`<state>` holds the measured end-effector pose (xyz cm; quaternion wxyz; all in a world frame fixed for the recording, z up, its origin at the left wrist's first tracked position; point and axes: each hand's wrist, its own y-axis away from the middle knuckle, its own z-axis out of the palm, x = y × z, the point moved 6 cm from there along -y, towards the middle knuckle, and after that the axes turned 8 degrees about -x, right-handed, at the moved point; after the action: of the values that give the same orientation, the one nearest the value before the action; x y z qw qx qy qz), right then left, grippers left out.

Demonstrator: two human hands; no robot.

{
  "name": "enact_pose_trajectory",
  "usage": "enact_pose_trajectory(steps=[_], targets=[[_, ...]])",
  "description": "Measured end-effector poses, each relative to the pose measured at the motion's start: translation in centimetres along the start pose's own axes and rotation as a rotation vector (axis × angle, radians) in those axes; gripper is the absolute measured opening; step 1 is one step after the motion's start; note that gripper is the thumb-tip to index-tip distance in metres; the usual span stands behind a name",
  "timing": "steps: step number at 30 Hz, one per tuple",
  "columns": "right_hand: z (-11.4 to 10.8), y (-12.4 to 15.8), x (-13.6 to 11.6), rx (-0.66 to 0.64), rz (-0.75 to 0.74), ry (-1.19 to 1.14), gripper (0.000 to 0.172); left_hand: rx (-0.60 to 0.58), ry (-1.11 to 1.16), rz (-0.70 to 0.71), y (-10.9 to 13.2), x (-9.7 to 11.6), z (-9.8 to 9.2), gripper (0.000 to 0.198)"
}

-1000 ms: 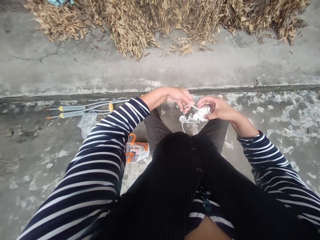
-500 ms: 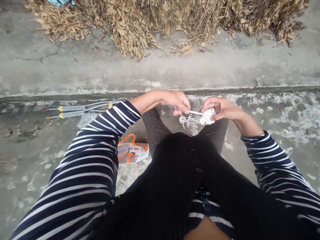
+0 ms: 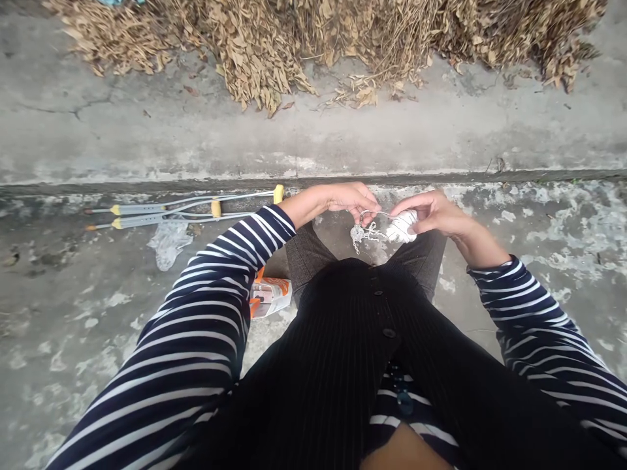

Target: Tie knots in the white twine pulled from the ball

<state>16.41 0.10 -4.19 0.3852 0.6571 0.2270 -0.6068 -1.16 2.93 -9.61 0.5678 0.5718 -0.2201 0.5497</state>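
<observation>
My right hand (image 3: 435,212) is closed on a ball of white cord (image 3: 402,226), its thumb and fingers on the right side. From the ball a strand of cord (image 3: 383,213) runs left to my left hand (image 3: 356,201), whose fingertips pinch it. Just below my left fingers hangs a small white knotted piece (image 3: 358,233) with loose, twisted ends. Both hands are above my knees, a short gap apart.
On the ground at the left lie crutches (image 3: 186,212) with yellow pads, beside a crumpled clear plastic bag (image 3: 169,246). A white and orange bag (image 3: 274,295) stands near my left leg. Dry leaves (image 3: 264,59) cover part of the concrete ledge (image 3: 196,143).
My left hand has moved right, closer to the ball, and the cord between the hands is shorter. The ball has shifted slightly left. My left sleeve uncovers more of the crutches and plastic bag.
</observation>
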Motion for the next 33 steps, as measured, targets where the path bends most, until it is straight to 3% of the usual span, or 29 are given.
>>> enact_pose_trajectory(steps=[4, 6, 9, 12, 15, 21, 26, 33], targets=[[-0.5, 0.2, 1.6, 0.089, 0.023, -0.196, 0.040, 0.186, -0.041, 0.123, 0.0, 0.3, 0.0, 0.023], [-0.7, 0.2, 2.1, 0.119, 0.017, -0.273, 0.040, 0.278, 0.024, 0.250, 0.3, 0.8, 0.4, 0.027], [-1.1, 0.2, 2.3, 0.162, -0.008, -0.320, 0.040, 0.304, 0.133, 0.373, 0.3, 0.9, 2.0, 0.038], [-1.2, 0.2, 1.9, 0.175, -0.018, -0.291, 0.042, 0.353, 0.130, 0.386, -0.1, 0.4, 3.0, 0.033], [-0.9, 0.1, 1.0, 0.155, -0.022, -0.241, 0.047, 0.414, 0.014, 0.362, 0.1, 0.7, 2.8, 0.019], [-0.4, -0.3, -1.6, 0.082, -0.002, -0.059, 0.041, 0.289, -0.180, 0.271, 2.7, 5.4, 0.4, 0.018], [-0.1, -1.2, -5.6, 0.098, -0.147, -0.034, 0.043, 0.192, -0.240, 0.219, 4.0, 9.6, -1.6, 0.015], [-1.5, -1.9, -9.7, 0.213, -0.342, -0.090, 0.058, 0.222, -0.135, 0.289, 3.3, 11.2, -2.9, 0.030]])
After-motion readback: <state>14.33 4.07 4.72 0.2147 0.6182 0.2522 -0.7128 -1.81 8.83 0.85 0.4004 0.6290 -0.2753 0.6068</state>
